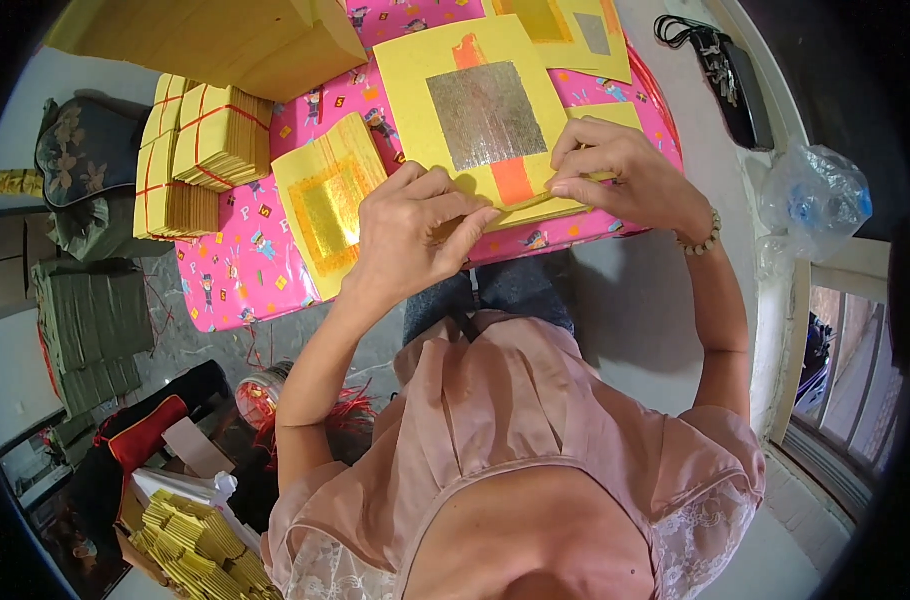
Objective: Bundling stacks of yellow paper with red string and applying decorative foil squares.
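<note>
A yellow paper sheet with a silver foil square and an orange band lies in front of me on the table. Its near edge is curled up into a narrow roll or fold. My left hand pinches that edge at its left part, thumb against fingers. At the right end, my right hand has the same edge between thumb and bent fingers. More yellow paper shows beneath the sheet. Just left of my left hand is a stack of yellow paper with a shiny gold foil square on top.
Yellow paper bundles tied with red string stand at the table's left, beside a large yellow block. The pink patterned cloth covers the table. Other foil sheets lie at the far right. A box of folded yellow paper stands lower left.
</note>
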